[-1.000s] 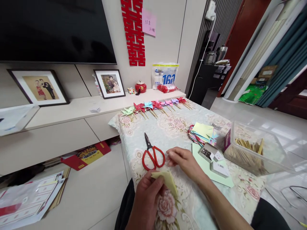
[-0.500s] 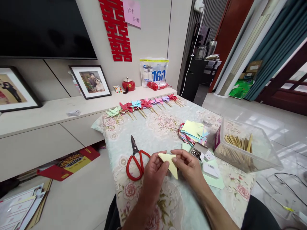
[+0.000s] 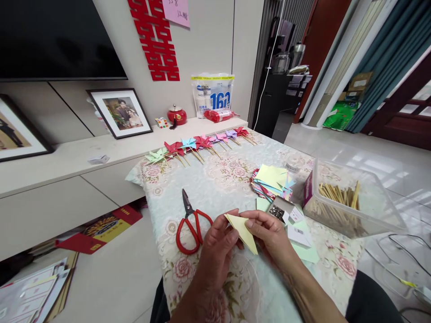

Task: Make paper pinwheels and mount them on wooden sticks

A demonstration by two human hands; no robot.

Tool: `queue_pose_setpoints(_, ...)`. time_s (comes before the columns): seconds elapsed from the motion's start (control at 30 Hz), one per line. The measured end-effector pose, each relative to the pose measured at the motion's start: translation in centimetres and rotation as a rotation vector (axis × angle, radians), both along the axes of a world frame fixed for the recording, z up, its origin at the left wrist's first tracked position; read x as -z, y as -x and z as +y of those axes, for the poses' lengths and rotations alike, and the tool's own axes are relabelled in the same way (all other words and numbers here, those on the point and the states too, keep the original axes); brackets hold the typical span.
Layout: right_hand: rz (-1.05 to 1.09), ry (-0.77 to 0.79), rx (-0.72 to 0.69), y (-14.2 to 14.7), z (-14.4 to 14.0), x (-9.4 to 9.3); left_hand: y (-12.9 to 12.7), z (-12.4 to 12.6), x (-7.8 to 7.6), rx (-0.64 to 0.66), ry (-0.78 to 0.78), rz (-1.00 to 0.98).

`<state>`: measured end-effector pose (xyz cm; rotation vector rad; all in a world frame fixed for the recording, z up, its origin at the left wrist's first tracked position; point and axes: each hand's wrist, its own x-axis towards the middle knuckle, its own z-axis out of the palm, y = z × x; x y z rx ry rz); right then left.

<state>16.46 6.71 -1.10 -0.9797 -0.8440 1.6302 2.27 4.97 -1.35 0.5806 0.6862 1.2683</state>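
Observation:
Both hands hold a folded pale-yellow paper triangle point(image 3: 243, 229) just above the floral tablecloth point(image 3: 218, 184). My left hand point(image 3: 217, 246) pinches its left corner and my right hand point(image 3: 269, 233) grips its upper right edge. Red-handled scissors point(image 3: 190, 220) lie shut on the cloth, just left of my left hand. A small open box of metal pins point(image 3: 281, 213) sits right of my right hand, with a stack of coloured paper squares point(image 3: 272, 181) behind it.
A row of finished paper pinwheels point(image 3: 198, 146) on sticks lies along the table's far edge. A clear plastic tub of wooden sticks point(image 3: 343, 202) stands at the right. Light green sheets point(image 3: 305, 251) and white cards lie near the pin box. A low cabinet runs at left.
My right hand came back from the table to the yellow paper, and both hands raised it. The view has shifted to the right.

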Motion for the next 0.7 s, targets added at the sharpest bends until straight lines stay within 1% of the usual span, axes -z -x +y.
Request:
queue_pose_setpoints(0.17, 0.092, 0.025, -0.037, 0.1, -0.1, -0.5, 0.1, -0.1, -0.4, -0.004, 0.035, -0.039)
queue_pose_setpoints(0.37, 0.189, 0.006, -0.081, 0.1, -0.2, -0.8, 0.1, 0.1, -0.2, -0.01, 0.057, -0.091)
queue_pose_setpoints(0.6, 0.15, 0.062, -0.099, 0.0, -0.3, -1.1, 0.5, 0.4, 0.0, 0.004, 0.069, -0.137)
queue_pose_setpoints(0.7, 0.128, 0.062, -0.1, 0.0, -0.3, -1.3, 0.5, 0.4, 0.0, 0.005, 0.075, -0.144)
